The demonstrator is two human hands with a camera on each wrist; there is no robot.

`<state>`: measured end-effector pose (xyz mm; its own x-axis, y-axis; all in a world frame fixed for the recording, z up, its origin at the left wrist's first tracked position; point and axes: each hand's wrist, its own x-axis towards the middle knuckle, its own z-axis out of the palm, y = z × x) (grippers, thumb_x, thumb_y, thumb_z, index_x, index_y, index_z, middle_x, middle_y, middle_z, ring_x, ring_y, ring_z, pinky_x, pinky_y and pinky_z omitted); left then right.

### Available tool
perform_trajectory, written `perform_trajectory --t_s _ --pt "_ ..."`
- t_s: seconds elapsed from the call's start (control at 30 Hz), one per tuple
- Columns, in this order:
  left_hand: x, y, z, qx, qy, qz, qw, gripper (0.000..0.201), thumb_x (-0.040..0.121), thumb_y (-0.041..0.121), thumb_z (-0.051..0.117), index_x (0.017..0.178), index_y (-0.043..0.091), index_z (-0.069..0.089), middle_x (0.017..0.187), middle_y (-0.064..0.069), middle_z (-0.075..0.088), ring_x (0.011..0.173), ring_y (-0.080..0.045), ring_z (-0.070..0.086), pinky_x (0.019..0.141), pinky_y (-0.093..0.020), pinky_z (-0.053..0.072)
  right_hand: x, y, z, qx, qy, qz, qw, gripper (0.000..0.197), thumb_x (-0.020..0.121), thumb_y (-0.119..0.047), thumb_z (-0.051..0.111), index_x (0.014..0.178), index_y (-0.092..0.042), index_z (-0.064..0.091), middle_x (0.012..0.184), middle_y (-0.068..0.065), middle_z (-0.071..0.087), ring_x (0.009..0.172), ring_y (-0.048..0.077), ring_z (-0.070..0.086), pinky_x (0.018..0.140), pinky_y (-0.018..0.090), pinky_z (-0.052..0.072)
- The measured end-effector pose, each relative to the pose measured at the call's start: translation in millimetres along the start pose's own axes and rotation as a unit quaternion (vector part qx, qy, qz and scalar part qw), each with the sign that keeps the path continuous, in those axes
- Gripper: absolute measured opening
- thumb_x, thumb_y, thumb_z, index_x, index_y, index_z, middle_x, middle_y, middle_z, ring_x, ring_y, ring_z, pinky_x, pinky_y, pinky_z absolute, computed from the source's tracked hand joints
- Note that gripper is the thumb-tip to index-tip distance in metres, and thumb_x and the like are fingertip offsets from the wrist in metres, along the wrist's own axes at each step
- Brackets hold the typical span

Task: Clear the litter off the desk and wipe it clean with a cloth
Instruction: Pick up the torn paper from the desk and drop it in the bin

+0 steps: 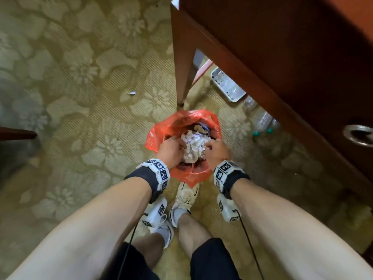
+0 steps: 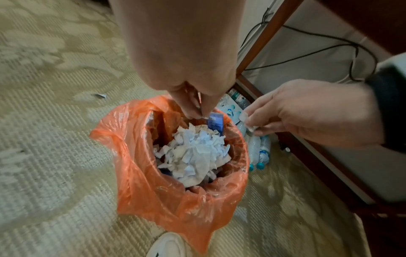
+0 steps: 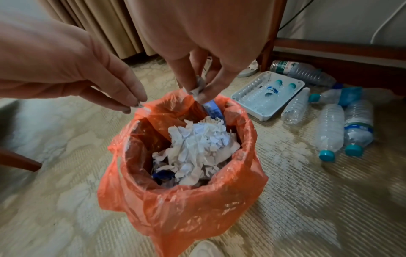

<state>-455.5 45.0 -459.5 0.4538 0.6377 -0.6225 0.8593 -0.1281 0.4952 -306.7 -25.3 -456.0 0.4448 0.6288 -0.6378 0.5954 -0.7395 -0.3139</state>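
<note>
Both hands over the orange-lined bin (image 3: 182, 205): left hand (image 1: 170, 151) fingers (image 3: 131, 102) pinching a tiny scrap, right hand (image 1: 217, 152) fingers (image 3: 193, 87) pinching a paper bit (image 3: 198, 87). Below the fingers, torn paper (image 3: 197, 146) heaped inside.

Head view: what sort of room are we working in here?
Likely a hotel room or bedroom: floral patterned carpet, a dark wooden desk, curtains behind, and a small bin with an orange liner on the floor.

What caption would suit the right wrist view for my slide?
Both hands, right hand pinching a paper scrap and left hand, over the orange-lined bin of torn paper.
</note>
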Motion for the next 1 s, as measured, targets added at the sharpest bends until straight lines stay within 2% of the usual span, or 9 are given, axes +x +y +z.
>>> perform_trajectory --t_s 0.1,0.2,0.3,0.43,0.5,0.6,0.73,0.93,1.0 --pt "20 -15 19 -0.001 -0.017 -0.014 1.000 0.034 0.091 0.013 0.056 0.123 0.020 0.063 0.133 -0.003 0.054 0.113 -0.028 0.059 0.094 -0.036 0.050 20 5 20 0.014 -0.012 -0.009 1.000 0.033 0.091 -0.013 0.054 0.120 -0.019 0.067 0.129 0.006 0.056 0.115 0.027 0.055 0.100 0.035 0.044" --pt "33 -28 31 0.003 -0.034 -0.009 0.999 0.042 0.093 0.027 0.059 0.134 0.024 0.053 0.138 0.001 0.047 0.116 -0.026 0.057 0.092 -0.039 0.050 29 9 39 0.022 -0.051 -0.039 0.998 0.044 0.088 -0.011 0.059 0.132 -0.015 0.059 0.136 0.003 0.049 0.122 0.022 0.050 0.100 0.025 0.038" --pt "30 -38 33 0.021 -0.007 0.004 1.000 0.041 0.093 0.035 0.061 0.132 0.026 0.054 0.137 0.002 0.047 0.115 -0.025 0.057 0.086 -0.041 0.053 25 10 45 0.023 -0.047 -0.039 0.998 0.047 0.088 -0.014 0.062 0.135 -0.017 0.056 0.140 0.002 0.046 0.124 0.022 0.048 0.100 0.025 0.036" --pt "7 -36 13 0.049 0.031 -0.012 0.998 0.044 0.089 0.047 0.061 0.129 0.029 0.055 0.134 0.003 0.050 0.115 -0.025 0.055 0.085 -0.045 0.053 2 -1 31 0.002 -0.028 -0.033 0.999 0.043 0.090 -0.017 0.063 0.132 -0.022 0.055 0.139 0.002 0.046 0.122 0.025 0.048 0.104 0.033 0.040" --pt "-10 -28 -5 0.071 0.036 -0.006 0.997 0.047 0.088 0.050 0.060 0.130 0.031 0.053 0.132 0.003 0.051 0.115 -0.025 0.053 0.085 -0.045 0.051 -16 -10 15 -0.011 -0.024 -0.033 0.999 0.040 0.090 -0.018 0.061 0.129 -0.024 0.055 0.138 0.003 0.046 0.123 0.026 0.047 0.105 0.038 0.040" --pt "-42 -7 -41 0.096 0.037 0.002 0.995 0.049 0.088 0.050 0.059 0.132 0.031 0.050 0.127 0.001 0.050 0.115 -0.025 0.050 0.084 -0.042 0.047 -49 -27 -17 -0.022 -0.021 -0.019 0.999 0.043 0.089 -0.021 0.063 0.130 -0.025 0.052 0.141 0.004 0.042 0.126 0.027 0.043 0.106 0.039 0.038" --pt "-99 28 -93 0.113 0.036 0.039 0.992 0.048 0.087 0.050 0.057 0.131 0.031 0.049 0.127 0.000 0.050 0.113 -0.024 0.051 0.088 -0.042 0.049 -111 -54 -69 -0.019 -0.003 -0.006 1.000 0.048 0.088 -0.024 0.061 0.134 -0.026 0.048 0.146 0.005 0.038 0.125 0.032 0.042 0.106 0.041 0.039" --pt "-183 92 -184 0.096 0.062 0.094 0.989 0.044 0.086 0.053 0.060 0.125 0.036 0.051 0.126 0.000 0.048 0.110 -0.021 0.056 0.090 -0.044 0.052 -210 -94 -172 -0.084 0.027 -0.059 0.994 0.051 0.087 -0.027 0.062 0.135 -0.023 0.045 0.135 0.011 0.040 0.124 0.033 0.042 0.103 0.046 0.042" --pt "-206 117 -215 0.110 0.085 0.121 0.983 0.040 0.085 0.052 0.061 0.121 0.037 0.053 0.124 0.001 0.048 0.110 -0.022 0.055 0.090 -0.042 0.050 -238 -101 -209 -0.076 0.056 -0.065 0.993 0.048 0.086 -0.025 0.061 0.132 -0.025 0.047 0.132 0.008 0.040 0.123 0.031 0.042 0.102 0.043 0.042"
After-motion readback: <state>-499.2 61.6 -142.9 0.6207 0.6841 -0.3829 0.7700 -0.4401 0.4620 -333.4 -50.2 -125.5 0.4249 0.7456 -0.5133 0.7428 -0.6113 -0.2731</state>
